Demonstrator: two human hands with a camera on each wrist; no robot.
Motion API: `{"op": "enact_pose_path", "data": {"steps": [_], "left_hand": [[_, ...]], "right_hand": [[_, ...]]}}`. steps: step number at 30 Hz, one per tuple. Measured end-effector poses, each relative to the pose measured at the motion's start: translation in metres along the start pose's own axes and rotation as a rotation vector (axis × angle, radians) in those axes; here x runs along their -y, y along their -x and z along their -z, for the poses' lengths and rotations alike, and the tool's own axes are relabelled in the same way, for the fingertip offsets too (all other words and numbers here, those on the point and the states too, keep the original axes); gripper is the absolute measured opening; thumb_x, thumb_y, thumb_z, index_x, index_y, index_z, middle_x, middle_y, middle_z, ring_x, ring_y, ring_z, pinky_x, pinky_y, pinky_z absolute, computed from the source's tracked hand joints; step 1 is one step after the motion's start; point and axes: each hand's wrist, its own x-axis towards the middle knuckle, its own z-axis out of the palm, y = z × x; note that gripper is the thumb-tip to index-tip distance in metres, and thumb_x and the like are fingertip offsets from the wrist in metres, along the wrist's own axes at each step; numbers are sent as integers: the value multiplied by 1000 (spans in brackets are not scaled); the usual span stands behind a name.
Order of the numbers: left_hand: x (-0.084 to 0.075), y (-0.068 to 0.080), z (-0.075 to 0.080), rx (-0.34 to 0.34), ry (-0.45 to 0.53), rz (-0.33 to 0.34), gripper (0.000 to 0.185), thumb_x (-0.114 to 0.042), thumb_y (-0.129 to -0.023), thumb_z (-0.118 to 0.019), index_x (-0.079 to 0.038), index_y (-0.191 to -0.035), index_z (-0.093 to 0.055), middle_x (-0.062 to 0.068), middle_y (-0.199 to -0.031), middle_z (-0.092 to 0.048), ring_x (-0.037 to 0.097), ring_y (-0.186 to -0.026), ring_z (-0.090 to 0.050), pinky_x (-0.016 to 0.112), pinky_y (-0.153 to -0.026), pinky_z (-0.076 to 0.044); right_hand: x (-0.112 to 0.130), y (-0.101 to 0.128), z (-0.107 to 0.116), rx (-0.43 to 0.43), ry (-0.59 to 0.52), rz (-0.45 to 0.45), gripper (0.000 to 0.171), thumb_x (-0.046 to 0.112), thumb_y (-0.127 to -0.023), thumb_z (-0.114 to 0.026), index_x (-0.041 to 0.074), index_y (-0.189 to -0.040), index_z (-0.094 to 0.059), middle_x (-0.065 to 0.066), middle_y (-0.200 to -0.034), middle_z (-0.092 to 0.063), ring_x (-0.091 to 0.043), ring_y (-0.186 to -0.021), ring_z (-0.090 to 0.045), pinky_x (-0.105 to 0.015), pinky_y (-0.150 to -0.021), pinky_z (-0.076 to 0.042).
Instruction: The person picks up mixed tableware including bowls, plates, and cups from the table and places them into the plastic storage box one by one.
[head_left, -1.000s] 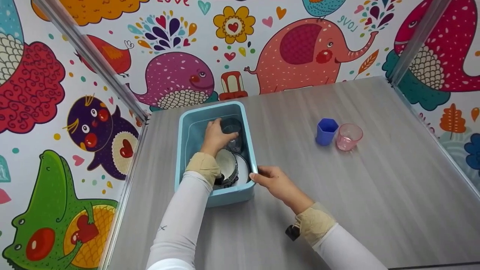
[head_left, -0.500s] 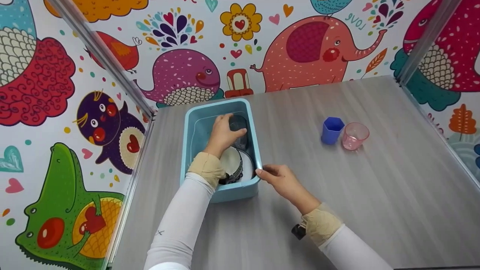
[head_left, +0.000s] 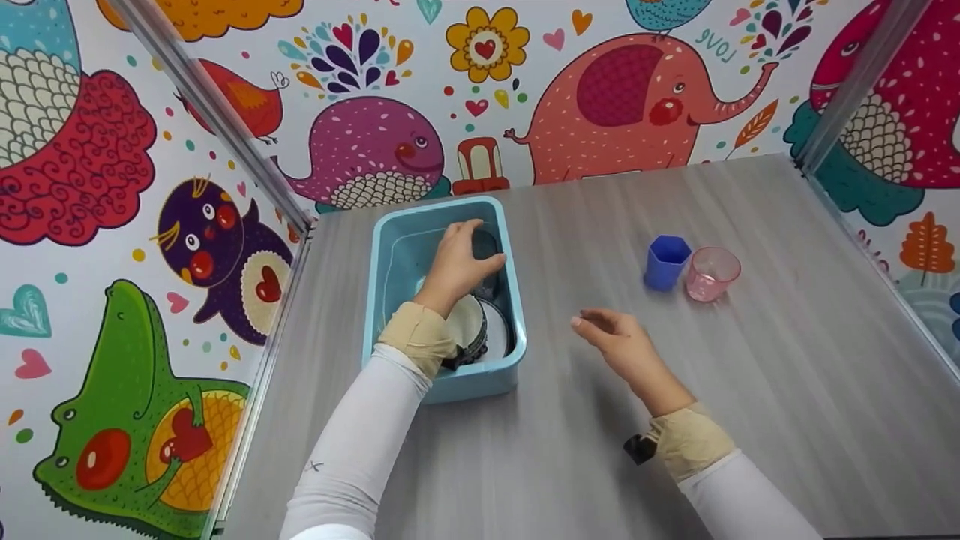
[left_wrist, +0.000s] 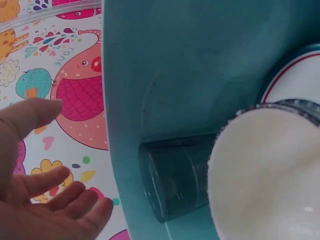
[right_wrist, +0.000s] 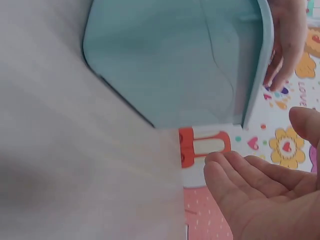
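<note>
My left hand (head_left: 457, 259) hovers over the light blue plastic bin (head_left: 511, 300), its fingers spread and holding nothing. Inside the bin, a dark transparent cup (left_wrist: 175, 177) lies on its side by the wall. Close to it is a white bowl (left_wrist: 265, 170) with a dark patterned outside. A white plate (left_wrist: 300, 77) with a red ring shows partly behind the bowl. My right hand (head_left: 619, 345) is in the air to the right of the bin, apart from it, with loosely bent fingers and nothing in them.
Toward the right of the grey table (head_left: 750, 420) stand a blue hexagonal cup (head_left: 666, 262) and a pink transparent cup (head_left: 712, 274), side by side. Cartoon-printed walls (head_left: 480, 82) with metal edge strips close off the back and sides.
My right hand has let go of the bin's rim and moved off to the right. My left hand has shifted slightly right over the bin. The head view has turned a little.
</note>
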Motion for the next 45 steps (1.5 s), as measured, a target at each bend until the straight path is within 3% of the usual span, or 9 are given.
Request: {"op": "enact_pose_path", "data": {"steps": [13, 27, 45], "left_hand": [[-9, 11, -2, 23, -7, -29, 72, -35, -94, -71, -12, -154, -40, 11, -158, -37, 26, -143, -40, 48, -121, -34], [-17, 27, -9, 47, 21, -67, 72, -37, -94, -71, -14, -155, -39, 9, -159, -37, 24, -143, -40, 48, -120, -35], [-23, 53, -36, 163, 101, -118, 67, -38, -96, -68, -20, -154, -41, 2, -157, -40, 19, -146, -40, 46, -116, -41]], "right_hand": [[-11, 0, 32, -121, 28, -27, 66, 37, -101, -62, -4, -149, -43, -25, -148, -52, -35, -138, -49, -49, -114, -41], [-39, -10, 72, -285, 89, -58, 71, 32, -98, -66, -6, -151, -37, -27, -152, -46, -37, -142, -45, -48, -116, -39], [-70, -22, 109, -448, 89, -157, 75, 33, -97, -65, -6, -153, -33, -27, -155, -41, -37, -147, -39, -48, -119, -35]]}}
